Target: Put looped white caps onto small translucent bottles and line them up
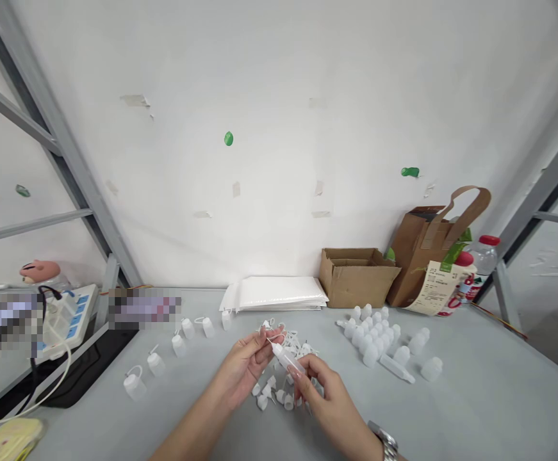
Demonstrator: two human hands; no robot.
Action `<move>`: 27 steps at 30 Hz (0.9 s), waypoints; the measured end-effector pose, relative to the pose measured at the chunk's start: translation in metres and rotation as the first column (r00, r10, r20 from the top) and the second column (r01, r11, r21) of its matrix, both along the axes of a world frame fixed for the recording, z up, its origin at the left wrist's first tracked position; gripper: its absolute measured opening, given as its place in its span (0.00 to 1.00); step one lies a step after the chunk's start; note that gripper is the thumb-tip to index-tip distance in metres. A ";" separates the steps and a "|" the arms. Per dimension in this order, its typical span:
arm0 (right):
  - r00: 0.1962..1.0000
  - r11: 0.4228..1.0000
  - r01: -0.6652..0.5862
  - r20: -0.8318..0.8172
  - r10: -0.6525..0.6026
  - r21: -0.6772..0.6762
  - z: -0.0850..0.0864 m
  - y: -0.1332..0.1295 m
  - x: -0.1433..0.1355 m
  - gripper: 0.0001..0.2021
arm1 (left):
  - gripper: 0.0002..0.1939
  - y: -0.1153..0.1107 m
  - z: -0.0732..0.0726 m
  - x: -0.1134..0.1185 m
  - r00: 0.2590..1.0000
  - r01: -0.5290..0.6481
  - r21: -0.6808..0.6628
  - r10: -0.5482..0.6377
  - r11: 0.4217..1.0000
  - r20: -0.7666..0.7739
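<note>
In my right hand [318, 385] is a slim, translucent white squeeze bottle [288, 359], tilted with its narrow end toward my left hand. The fingertips of my left hand [247, 366] are pinched on a small white needle-tip cap [275, 334]. Its thin needle points toward the bottle's nozzle, and whether the two touch is hard to make out. Beneath and behind both hands lies a loose pile of white caps [288, 401], partly hidden by them. Further right, several small translucent bottles [373, 334] stand grouped, and another slim bottle [398, 369] lies on its side.
Several capped bottles [155, 363] form a curved row at left. White padded envelopes [281, 293], a cardboard box [358, 285] and a paper bag [413, 269] line the wall. A red-capped drink bottle [485, 259] stands far right. A power strip [74, 317] with cables sits at left.
</note>
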State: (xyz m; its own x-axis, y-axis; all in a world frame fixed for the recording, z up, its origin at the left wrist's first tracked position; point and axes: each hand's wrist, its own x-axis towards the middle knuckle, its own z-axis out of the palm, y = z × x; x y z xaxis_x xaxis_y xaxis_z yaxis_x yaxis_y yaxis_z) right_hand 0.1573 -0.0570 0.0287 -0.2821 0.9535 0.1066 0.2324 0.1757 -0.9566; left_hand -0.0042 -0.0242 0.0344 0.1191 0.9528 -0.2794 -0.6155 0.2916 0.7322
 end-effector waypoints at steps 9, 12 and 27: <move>1.000 0.999 0.016 0.000 -0.016 -0.039 0.002 0.000 0.000 0.20 | 0.07 -0.002 0.004 0.001 1.000 -0.016 -0.015 0.015 1.000 -0.017; 1.000 0.999 0.014 0.001 -0.014 -0.035 0.001 0.001 0.000 0.20 | 0.08 -0.002 0.004 0.001 1.000 -0.009 -0.015 0.008 1.000 -0.009; 0.997 1.000 0.012 0.079 -0.013 0.007 -0.001 0.001 0.002 0.18 | 0.06 -0.002 0.012 0.000 0.991 -0.020 0.024 0.023 1.000 -0.129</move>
State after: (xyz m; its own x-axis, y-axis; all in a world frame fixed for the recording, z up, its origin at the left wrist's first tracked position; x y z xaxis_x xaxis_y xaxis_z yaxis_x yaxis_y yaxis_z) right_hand 0.1589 -0.0558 0.0277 -0.2780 0.9563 0.0907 0.3098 0.1787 -0.9338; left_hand -0.0043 -0.0262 0.0466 0.0633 0.9609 -0.2696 -0.5214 0.2622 0.8120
